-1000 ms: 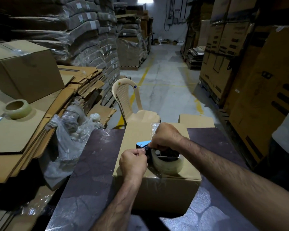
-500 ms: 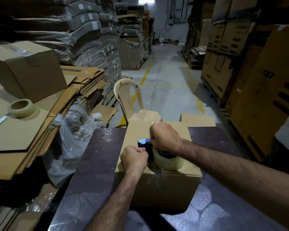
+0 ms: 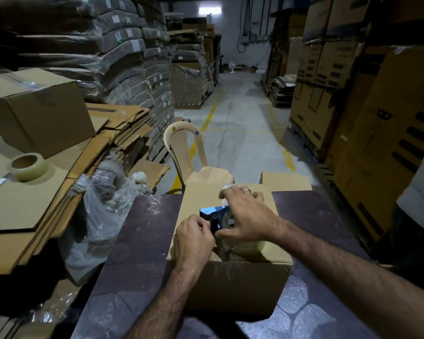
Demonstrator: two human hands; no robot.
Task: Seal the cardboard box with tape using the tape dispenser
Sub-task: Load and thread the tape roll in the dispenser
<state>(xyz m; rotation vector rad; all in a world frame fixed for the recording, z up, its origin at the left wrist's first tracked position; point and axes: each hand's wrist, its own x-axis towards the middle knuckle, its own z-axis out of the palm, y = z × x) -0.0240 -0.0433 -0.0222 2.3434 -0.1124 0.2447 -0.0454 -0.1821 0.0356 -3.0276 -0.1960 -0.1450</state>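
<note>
A closed brown cardboard box sits on the dark table in front of me. On its lid, near the front edge, lies a blue tape dispenser with a clear tape roll. My right hand is spread over the dispenser, fingers apart and pressing it down onto the lid. My left hand is fisted just left of the dispenser, pinching something at its front; the pinched part is hidden. Clear tape runs down the box's front face.
A beige plastic chair stands behind the box. Left: flattened cardboard stacks, a spare tape roll, a sealed box, crumpled plastic wrap. A second box sits behind the table. A person stands at the right edge.
My right hand has opened from a fist into a spread grip over the dispenser. The dispenser's blue front has tilted up. My left hand stays pinching at its front.
</note>
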